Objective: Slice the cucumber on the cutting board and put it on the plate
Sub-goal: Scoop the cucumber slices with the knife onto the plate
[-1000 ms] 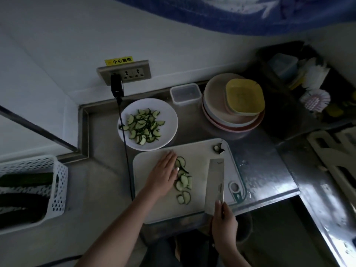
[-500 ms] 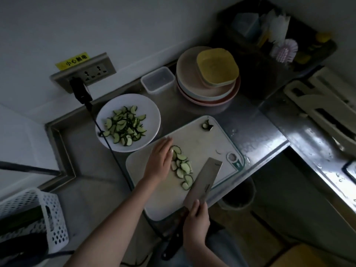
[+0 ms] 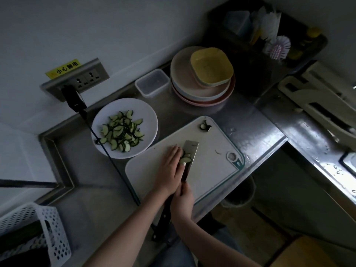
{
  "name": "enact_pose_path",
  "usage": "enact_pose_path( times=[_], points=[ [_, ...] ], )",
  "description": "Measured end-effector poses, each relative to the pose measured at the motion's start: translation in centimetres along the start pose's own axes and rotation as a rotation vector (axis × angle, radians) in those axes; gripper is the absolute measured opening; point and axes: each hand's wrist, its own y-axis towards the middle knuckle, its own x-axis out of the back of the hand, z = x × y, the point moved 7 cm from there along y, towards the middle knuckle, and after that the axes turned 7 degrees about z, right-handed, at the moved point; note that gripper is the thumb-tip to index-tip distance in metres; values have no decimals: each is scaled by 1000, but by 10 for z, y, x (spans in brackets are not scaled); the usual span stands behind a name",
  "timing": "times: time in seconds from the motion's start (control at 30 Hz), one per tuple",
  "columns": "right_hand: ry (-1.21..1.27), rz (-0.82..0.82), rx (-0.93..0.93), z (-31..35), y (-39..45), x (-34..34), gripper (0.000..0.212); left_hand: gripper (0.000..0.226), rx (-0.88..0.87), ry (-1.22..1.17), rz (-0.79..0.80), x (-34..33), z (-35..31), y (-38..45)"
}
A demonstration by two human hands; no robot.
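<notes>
A stack of round pastel plates (image 3: 200,89) and a clear plastic tub (image 3: 152,83) stand behind the white cutting board (image 3: 212,166). The steel cleaver (image 3: 189,155), gripped by the right hand (image 3: 183,201), has slid against the cucumber slices (image 3: 185,158) beside the flat, straight-fingered left hand (image 3: 169,168).

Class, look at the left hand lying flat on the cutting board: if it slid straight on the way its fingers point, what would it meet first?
Probably the cucumber slices at the left hand's fingertips, with the cleaver blade right behind them; depth is hard to judge.

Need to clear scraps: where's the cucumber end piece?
In the head view, the cucumber end piece sits at the far corner of the cutting board, beyond the cleaver, near the stacked plates.
</notes>
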Motion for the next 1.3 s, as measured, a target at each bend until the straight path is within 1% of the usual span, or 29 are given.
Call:
enact_pose_path(
  times=[0.13,0.23,0.3,0.43,0.5,0.6,0.73,0.83,0.9,0.93,1.0,1.07,1.13,1.17,1.2,1.27,1.3],
  points=[
    [-14,34,43,-2,4,6,22,62,0,12,-48,1,-2,1],
    [25,64,69,4,6,7,23,52,66,-126,-90,6,-6,3],
    [47,92,97,11,10,8,23,49,81,-189,-146,15,-12,7],
    [5,166,185,41,22,3,21,50,41,-197,-252,44,-23,22],
    [-28,205,238,63,29,-6,21,48,61,-215,-320,65,-22,30],
    [-100,297,311,99,37,-26,19,46,96,-179,-441,104,-14,37],
    [-221,455,350,125,50,-68,22,45,210,-152,-578,147,15,39],
    [-297,522,361,133,61,-87,24,46,317,-151,-588,156,41,40],
    [-272,556,319,133,69,-94,26,47,358,-59,-561,156,53,43],
    [-264,566,303,130,74,-96,27,47,373,33,-528,156,57,46],
    [-259,581,266,122,82,-95,27,48,404,299,-425,154,68,51],
    [-225,606,191,111,88,-90,28,51,447,543,-312,153,79,53],
    [-201,620,144,106,92,-82,26,53,474,651,-248,154,83,54],
    [-202,622,144,107,93,-77,25,54,467,654,-260,156,80,54],
    [-201,624,148,107,95,-75,25,54,442,642,-310,158,72,52],
    [-190,625,157,110,99,-72,26,49,354,601,-448,159,54,42],
    [-190,618,160,111,101,-71,26,49,290,591,-477,154,46,37]
  ],
)
